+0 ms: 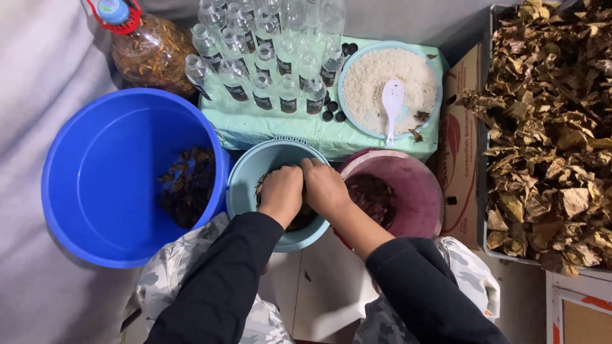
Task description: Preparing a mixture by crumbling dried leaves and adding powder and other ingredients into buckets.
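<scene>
Together, your left hand (pixel 280 193) and right hand (pixel 325 186) are curling shut, side by side, on dark wet leaves (pixel 299 218) inside the pale blue bowl (pixel 245 185); you seem to be squeezing them, and parting them likely calls for loosening both grips. Left of that bowl is sitting a blue bucket (pixel 95 172), right a maroon bowl (pixel 417 191), behind it clear bottles (pixel 268 57) and a rice dish (pixel 395 79).

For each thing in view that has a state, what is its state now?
Left hand: closed, inside small light blue bowl.
Right hand: closed, beside it.
Big blue plastic bucket: nearly empty, some dark leaves.
Clear small bottles: uncapped.
White spoon: lying in the rice bowl.
</scene>
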